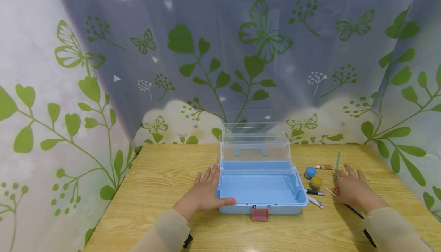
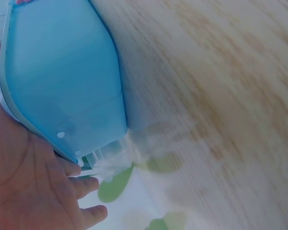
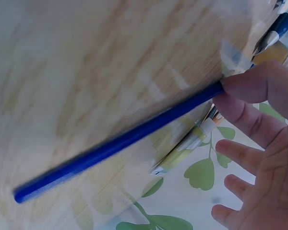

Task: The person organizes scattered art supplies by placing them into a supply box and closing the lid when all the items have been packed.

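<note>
A light-blue plastic box with a pink front latch stands on the table, its clear lid raised at the back. My left hand rests on the box's left side, fingers straight and thumb over the front rim; in the left wrist view the palm lies along the blue wall. On the right, my right hand pinches a paintbrush with a blue handle between thumb and forefinger. The other fingers are spread. In the head view the brush's middle is hidden by the hand.
Between box and right hand lie a blue paint jar, a yellow paint jar, a brown-labelled tube, a black tube and a white tube. A green stick lies behind the right hand. A patterned curtain hangs behind the table.
</note>
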The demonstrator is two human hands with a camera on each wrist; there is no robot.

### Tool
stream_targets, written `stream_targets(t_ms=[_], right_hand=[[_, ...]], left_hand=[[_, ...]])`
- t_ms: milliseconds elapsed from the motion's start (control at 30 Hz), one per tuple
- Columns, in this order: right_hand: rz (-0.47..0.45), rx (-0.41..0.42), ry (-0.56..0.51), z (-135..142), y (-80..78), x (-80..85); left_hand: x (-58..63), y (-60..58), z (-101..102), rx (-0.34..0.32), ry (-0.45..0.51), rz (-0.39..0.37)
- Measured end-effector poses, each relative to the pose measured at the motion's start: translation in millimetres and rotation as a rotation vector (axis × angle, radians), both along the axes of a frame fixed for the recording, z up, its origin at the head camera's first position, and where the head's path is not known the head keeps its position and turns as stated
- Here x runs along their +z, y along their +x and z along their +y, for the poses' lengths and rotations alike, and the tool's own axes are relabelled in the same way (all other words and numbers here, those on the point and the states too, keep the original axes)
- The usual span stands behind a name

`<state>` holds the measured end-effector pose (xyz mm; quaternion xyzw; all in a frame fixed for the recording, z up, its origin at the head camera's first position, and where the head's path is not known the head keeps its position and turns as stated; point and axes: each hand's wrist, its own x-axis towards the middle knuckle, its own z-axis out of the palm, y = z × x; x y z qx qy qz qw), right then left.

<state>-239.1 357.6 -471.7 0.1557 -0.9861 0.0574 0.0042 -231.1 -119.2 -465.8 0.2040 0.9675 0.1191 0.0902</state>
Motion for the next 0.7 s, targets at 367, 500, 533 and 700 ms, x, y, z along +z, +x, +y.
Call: stream_targets(t_ms=[367, 500, 533, 700], right_hand=[[0.0, -0.01, 0.03, 5.9, -7.3, 5.3], [0.013, -0.026, 0.007, 7.3, -8.1, 14.1], [0.012, -0.029, -0.007, 7.2, -7.6, 16.8], [0.021, -0.026, -0.039, 3.8, -4.2, 30.5]], left_hand=[[0.1, 0.9, 0.0, 0.006, 0.005, -0.003], [0.0, 0.7, 0.1, 0.006, 0.003, -0.002], [0.2, 0.7, 0.2, 0.005, 0.0, -0.003], [0.9, 1.1, 0.2, 0.0, -0.003, -0.007]])
